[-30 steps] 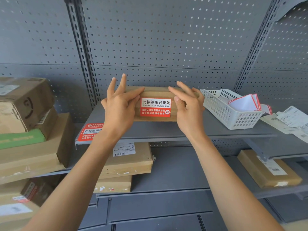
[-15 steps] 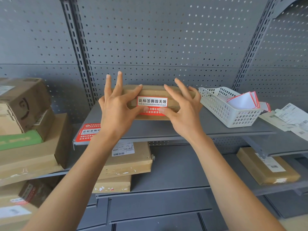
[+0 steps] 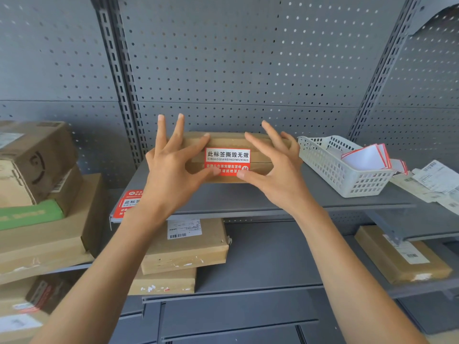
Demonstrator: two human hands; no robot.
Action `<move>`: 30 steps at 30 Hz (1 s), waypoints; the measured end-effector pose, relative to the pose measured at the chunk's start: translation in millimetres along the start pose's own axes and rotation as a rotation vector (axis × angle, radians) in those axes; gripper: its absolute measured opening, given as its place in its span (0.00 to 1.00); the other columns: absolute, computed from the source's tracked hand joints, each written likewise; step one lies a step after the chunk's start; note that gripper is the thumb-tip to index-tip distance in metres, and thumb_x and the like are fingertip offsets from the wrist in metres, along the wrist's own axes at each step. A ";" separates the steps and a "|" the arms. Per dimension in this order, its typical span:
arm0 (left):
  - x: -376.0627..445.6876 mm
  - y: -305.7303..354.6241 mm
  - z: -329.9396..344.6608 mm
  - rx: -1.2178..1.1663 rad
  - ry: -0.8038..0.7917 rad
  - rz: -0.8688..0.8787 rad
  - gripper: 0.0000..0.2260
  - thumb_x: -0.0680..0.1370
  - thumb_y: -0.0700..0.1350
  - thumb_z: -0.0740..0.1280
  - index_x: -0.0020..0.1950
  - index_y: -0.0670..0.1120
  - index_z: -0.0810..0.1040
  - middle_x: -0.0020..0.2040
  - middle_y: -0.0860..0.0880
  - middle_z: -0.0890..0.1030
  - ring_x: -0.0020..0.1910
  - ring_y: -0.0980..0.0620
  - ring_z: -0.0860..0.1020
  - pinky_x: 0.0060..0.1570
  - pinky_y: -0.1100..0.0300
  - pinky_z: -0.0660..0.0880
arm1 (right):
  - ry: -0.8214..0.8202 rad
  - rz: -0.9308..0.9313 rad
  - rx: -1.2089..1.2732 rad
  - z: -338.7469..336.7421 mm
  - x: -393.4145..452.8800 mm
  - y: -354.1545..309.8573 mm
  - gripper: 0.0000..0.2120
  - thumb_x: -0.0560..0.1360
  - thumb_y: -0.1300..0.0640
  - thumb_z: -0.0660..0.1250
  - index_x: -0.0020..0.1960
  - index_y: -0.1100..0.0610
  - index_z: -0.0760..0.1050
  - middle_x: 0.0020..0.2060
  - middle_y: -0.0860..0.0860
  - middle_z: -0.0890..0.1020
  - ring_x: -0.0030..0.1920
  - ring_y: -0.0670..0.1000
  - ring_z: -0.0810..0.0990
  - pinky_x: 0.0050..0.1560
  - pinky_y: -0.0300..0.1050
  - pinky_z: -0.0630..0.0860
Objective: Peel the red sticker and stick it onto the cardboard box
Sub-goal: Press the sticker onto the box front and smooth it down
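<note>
A flat cardboard box (image 3: pixel 223 140) lies on the grey shelf (image 3: pixel 273 198) against the pegboard. A red and white sticker (image 3: pixel 227 157) is folded over its front top edge. My left hand (image 3: pixel 171 177) and my right hand (image 3: pixel 280 177) flank the sticker with fingers spread. Both thumbs press on the sticker's lower red part on the box's front face, and both index fingers rest on the box's top. The thumbs hide the sticker's lower corners.
A white plastic basket (image 3: pixel 342 175) with red-edged backing papers (image 3: pixel 365 157) stands right of the box. Another red sticker sheet (image 3: pixel 126 203) lies at the shelf's left front. Stacked cartons (image 3: pixel 37 157) sit at left, parcels (image 3: pixel 183 247) on the shelf below, loose labels (image 3: pixel 434 182) at far right.
My thumbs have slid down from the sticker's sides onto its lower red part on the front face. My fingers have spread wider. The box has stayed in place.
</note>
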State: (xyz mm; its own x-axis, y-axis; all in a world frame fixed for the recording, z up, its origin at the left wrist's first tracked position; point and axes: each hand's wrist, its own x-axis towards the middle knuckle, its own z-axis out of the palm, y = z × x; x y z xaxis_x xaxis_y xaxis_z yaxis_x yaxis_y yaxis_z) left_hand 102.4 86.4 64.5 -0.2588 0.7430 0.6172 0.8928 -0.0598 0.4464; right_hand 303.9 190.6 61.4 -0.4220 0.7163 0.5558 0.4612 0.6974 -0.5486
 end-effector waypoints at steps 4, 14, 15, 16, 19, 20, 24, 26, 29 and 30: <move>-1.6 -1.6 5.0 0.056 0.031 0.052 0.37 0.67 0.53 0.82 0.74 0.54 0.75 0.83 0.45 0.58 0.83 0.39 0.45 0.65 0.36 0.61 | 0.058 -0.038 -0.106 3.7 -1.9 -0.2 0.41 0.65 0.41 0.78 0.75 0.38 0.67 0.81 0.43 0.56 0.77 0.60 0.54 0.74 0.63 0.58; -2.6 -21.1 6.8 0.049 -0.020 0.111 0.35 0.71 0.44 0.81 0.75 0.54 0.74 0.84 0.44 0.55 0.83 0.39 0.45 0.65 0.34 0.62 | -0.025 -0.039 -0.082 0.0 -1.0 11.7 0.40 0.70 0.55 0.79 0.76 0.39 0.66 0.81 0.41 0.58 0.78 0.57 0.53 0.76 0.63 0.56; -2.9 -22.7 8.3 0.053 -0.019 0.117 0.34 0.71 0.44 0.80 0.75 0.53 0.74 0.84 0.44 0.56 0.83 0.38 0.45 0.64 0.34 0.62 | -0.032 -0.037 -0.081 0.6 -0.7 13.1 0.40 0.70 0.56 0.79 0.76 0.39 0.66 0.81 0.41 0.57 0.78 0.56 0.53 0.76 0.64 0.57; -3.4 -23.8 9.8 0.056 -0.019 0.119 0.34 0.71 0.43 0.80 0.75 0.53 0.74 0.84 0.44 0.56 0.83 0.38 0.45 0.64 0.34 0.63 | -0.038 -0.036 -0.081 1.0 -0.9 14.3 0.40 0.71 0.57 0.78 0.76 0.39 0.65 0.81 0.41 0.57 0.79 0.56 0.53 0.76 0.64 0.57; -4.0 -26.9 13.8 0.097 -0.036 0.146 0.33 0.73 0.40 0.78 0.76 0.53 0.73 0.84 0.43 0.56 0.83 0.36 0.44 0.62 0.31 0.64 | -0.058 -0.029 -0.095 1.5 -1.7 18.7 0.39 0.72 0.60 0.76 0.77 0.40 0.64 0.82 0.42 0.55 0.80 0.57 0.51 0.76 0.65 0.56; -5.3 -28.5 14.9 0.119 -0.047 0.166 0.32 0.74 0.39 0.77 0.77 0.52 0.72 0.84 0.43 0.55 0.83 0.35 0.44 0.61 0.30 0.65 | -0.069 -0.025 -0.100 2.0 -2.8 20.2 0.39 0.73 0.62 0.75 0.78 0.40 0.64 0.82 0.43 0.54 0.80 0.57 0.50 0.77 0.65 0.56; -12.0 -32.7 19.3 0.153 -0.076 0.187 0.32 0.78 0.31 0.68 0.79 0.52 0.68 0.84 0.43 0.54 0.83 0.36 0.41 0.61 0.29 0.65 | -0.099 -0.014 -0.106 3.9 -7.1 24.9 0.39 0.76 0.67 0.71 0.78 0.41 0.62 0.82 0.44 0.53 0.81 0.57 0.48 0.78 0.64 0.54; -15.4 -33.1 21.5 0.155 -0.076 0.170 0.31 0.79 0.30 0.65 0.79 0.52 0.68 0.84 0.44 0.53 0.83 0.37 0.40 0.62 0.29 0.64 | -0.107 -0.006 -0.092 4.8 -9.6 25.7 0.37 0.76 0.68 0.69 0.78 0.41 0.64 0.82 0.44 0.53 0.81 0.57 0.47 0.78 0.63 0.54; -21.2 -32.7 25.0 0.147 -0.096 0.137 0.31 0.80 0.29 0.62 0.79 0.52 0.68 0.85 0.45 0.52 0.83 0.39 0.39 0.65 0.28 0.62 | -0.132 0.016 -0.054 6.6 -14.3 27.0 0.35 0.77 0.67 0.69 0.77 0.41 0.65 0.82 0.44 0.54 0.82 0.55 0.45 0.78 0.63 0.53; -23.5 -32.4 26.0 0.139 -0.104 0.126 0.30 0.81 0.30 0.62 0.79 0.52 0.68 0.85 0.45 0.52 0.83 0.39 0.39 0.65 0.28 0.61 | -0.142 0.024 -0.042 7.4 -15.9 28.3 0.35 0.77 0.67 0.69 0.77 0.41 0.66 0.82 0.44 0.55 0.82 0.55 0.44 0.78 0.64 0.54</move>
State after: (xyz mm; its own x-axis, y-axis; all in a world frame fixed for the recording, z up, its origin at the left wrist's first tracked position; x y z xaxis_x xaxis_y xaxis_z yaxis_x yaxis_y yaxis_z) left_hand 89.2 88.2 18.7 -0.1084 0.8009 0.5889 0.9599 -0.0698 0.2715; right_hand 317.8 199.1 32.5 -0.5151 0.7312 0.4472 0.5036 0.6804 -0.5324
